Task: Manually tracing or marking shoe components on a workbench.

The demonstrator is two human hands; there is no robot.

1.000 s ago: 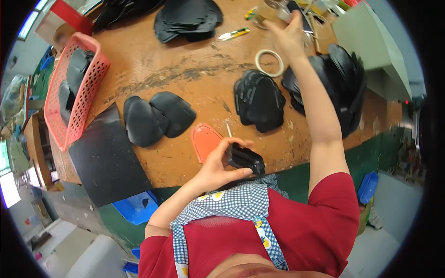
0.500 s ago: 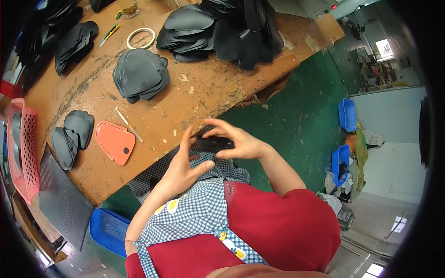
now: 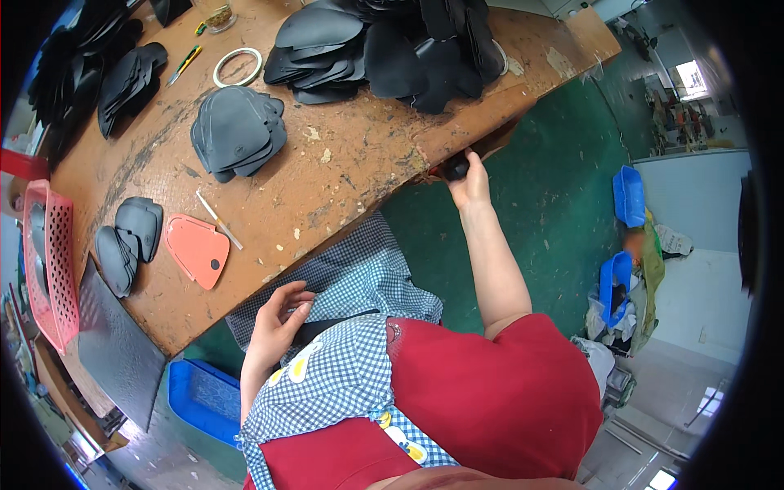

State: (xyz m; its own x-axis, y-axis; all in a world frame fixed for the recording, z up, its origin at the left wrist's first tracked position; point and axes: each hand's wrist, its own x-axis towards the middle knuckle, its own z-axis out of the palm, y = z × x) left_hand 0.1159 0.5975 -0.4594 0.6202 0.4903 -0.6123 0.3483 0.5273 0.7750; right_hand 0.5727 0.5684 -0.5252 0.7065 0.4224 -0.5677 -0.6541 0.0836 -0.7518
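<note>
Black piece [image 3: 454, 168] sits at the worktable's [image 3: 351, 175] right edge, mostly hidden under the tabletop and behind the fingers, so its shape is hard to make out. Going left to right: a pink basket [image 3: 45, 269] is cut off at the rim, an orange template [image 3: 198, 249] lies flat near a thin stick [image 3: 218, 220]. The left hand [image 3: 278, 318] rests on the checked apron [image 3: 359, 286], fingers loosely curled, gripping nothing. The right hand [image 3: 469, 184], arm stretched forward, is clamped on the black piece.
</note>
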